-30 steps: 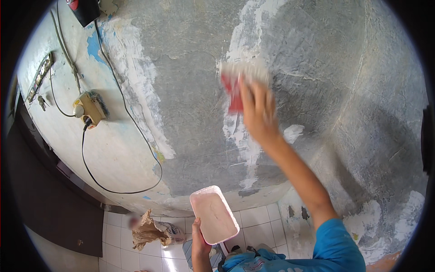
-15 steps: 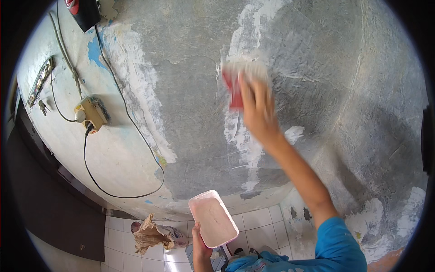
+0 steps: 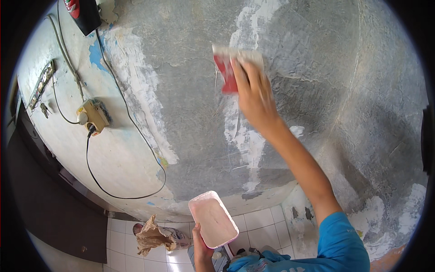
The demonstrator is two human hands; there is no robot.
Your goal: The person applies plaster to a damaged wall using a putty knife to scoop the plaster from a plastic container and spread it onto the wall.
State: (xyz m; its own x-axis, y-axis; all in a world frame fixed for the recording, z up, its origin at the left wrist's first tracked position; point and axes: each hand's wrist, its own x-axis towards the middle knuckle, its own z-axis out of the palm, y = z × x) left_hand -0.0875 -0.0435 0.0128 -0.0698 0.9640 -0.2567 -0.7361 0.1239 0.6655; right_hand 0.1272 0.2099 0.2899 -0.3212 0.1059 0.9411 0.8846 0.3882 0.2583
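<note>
Fingers of right hand closed around red-handled putty knife, blade crosswise on wall, handle downward.

The right hand is blurry and covers most of the red-handled scraper, so only part of the handle and the pale blade show. The left hand is cut off by the bottom edge, and the pink tray hides its fingers (you cannot tell how they grip). The black box at the top is cut off. The small things hanging by the strip are too tiny to tell. The brown paper bag hides what is inside.
</note>
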